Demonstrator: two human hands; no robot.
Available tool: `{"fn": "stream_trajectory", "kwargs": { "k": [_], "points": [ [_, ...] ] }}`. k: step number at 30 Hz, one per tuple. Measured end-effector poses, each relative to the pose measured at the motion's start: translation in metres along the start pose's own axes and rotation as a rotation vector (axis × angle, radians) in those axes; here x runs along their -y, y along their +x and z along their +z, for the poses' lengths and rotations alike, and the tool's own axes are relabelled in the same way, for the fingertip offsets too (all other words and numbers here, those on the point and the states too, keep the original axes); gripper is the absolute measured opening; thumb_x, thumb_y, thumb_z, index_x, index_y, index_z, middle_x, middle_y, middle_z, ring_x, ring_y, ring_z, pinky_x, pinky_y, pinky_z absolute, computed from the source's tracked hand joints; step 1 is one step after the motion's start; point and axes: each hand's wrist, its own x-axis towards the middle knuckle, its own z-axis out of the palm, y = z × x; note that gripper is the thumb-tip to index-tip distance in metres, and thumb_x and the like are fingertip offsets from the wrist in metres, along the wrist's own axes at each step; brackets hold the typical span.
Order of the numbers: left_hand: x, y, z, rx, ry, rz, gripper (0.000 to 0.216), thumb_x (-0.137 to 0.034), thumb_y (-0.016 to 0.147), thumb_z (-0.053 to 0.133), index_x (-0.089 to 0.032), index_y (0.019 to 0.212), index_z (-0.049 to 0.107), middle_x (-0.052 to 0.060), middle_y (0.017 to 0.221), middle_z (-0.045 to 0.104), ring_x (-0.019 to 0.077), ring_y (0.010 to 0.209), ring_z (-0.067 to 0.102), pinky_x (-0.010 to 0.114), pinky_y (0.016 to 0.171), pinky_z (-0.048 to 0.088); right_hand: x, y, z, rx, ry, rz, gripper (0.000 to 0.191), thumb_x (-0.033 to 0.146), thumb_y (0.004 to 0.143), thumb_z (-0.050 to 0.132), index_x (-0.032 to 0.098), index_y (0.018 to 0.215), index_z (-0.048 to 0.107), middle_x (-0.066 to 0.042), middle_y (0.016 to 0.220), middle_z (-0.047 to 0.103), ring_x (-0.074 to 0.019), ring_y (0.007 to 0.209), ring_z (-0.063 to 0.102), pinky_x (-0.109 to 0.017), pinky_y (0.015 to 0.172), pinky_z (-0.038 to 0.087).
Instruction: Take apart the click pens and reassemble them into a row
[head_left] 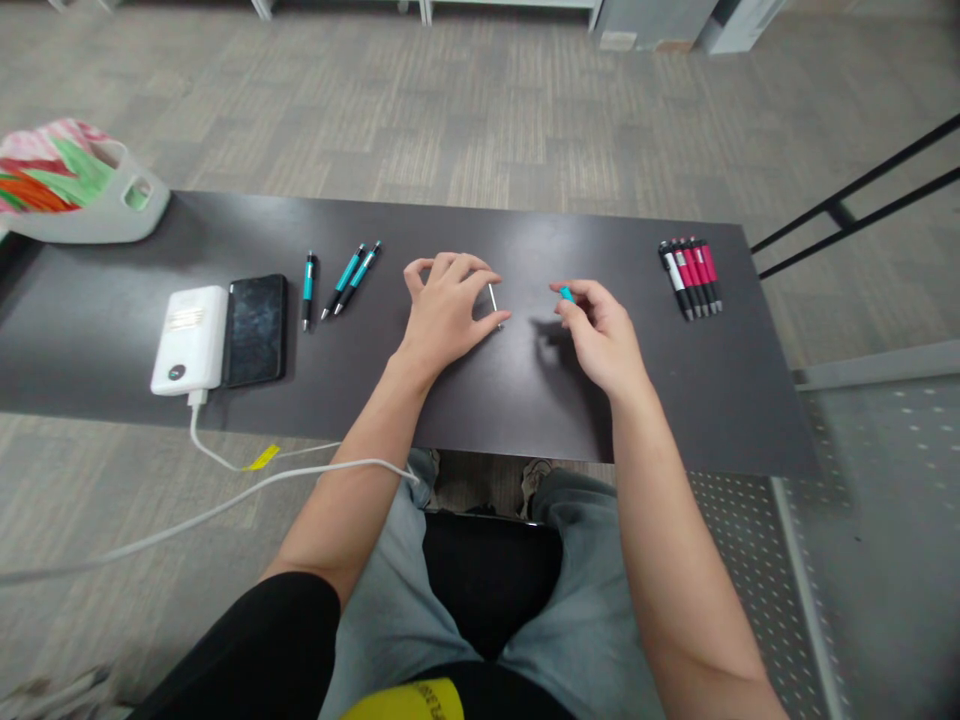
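My left hand [448,305] is low over the dark table, fingers spread, thumb and index finger apart. A thin whitish stick that looks like a pen refill [493,298] shows between those two fingertips; its lower end passes by the thumb. Whether the fingers press on it I cannot tell. My right hand [602,330] pinches a short teal pen part [567,294] between thumb and fingers, above the table, and most of that part is hidden. Left of my left hand lie two teal pens side by side [352,280] and a single teal pen [308,290].
Several pink pens and one white pen [691,278] lie in a row at the table's right. On the left are a black phone [256,330], a white power bank [189,340] with a cable [262,492], and a white basket [142,215]. Black bars [847,215] stand off the right edge.
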Motion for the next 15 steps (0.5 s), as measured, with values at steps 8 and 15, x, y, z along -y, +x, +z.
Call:
{"fn": "stream_trajectory", "kwargs": {
  "k": [8, 15],
  "points": [
    [0.020, -0.001, 0.007, 0.034, 0.013, 0.023, 0.020, -0.041, 0.091, 0.092, -0.037, 0.110, 0.089, 0.009, 0.133, 0.089, 0.0485, 0.138, 0.064, 0.081, 0.131, 0.021, 0.011, 0.001, -0.007, 0.074, -0.024, -0.030, 0.040, 0.054, 0.106, 0.077, 0.030, 0.138, 0.082, -0.009, 0.106, 0.083, -0.0358, 0.100, 0.079, -0.058, 0.105, 0.066],
    [0.024, -0.001, 0.005, 0.075, -0.023, 0.046, 0.023, -0.036, 0.092, 0.086, -0.037, 0.115, 0.087, 0.008, 0.132, 0.090, 0.0460, 0.138, 0.069, 0.079, 0.131, 0.021, 0.016, 0.002, -0.007, 0.065, -0.141, -0.025, 0.024, 0.056, 0.102, 0.085, 0.034, 0.111, 0.079, -0.007, 0.097, 0.085, -0.0335, 0.089, 0.077, -0.052, 0.094, 0.065]
  ]
}}
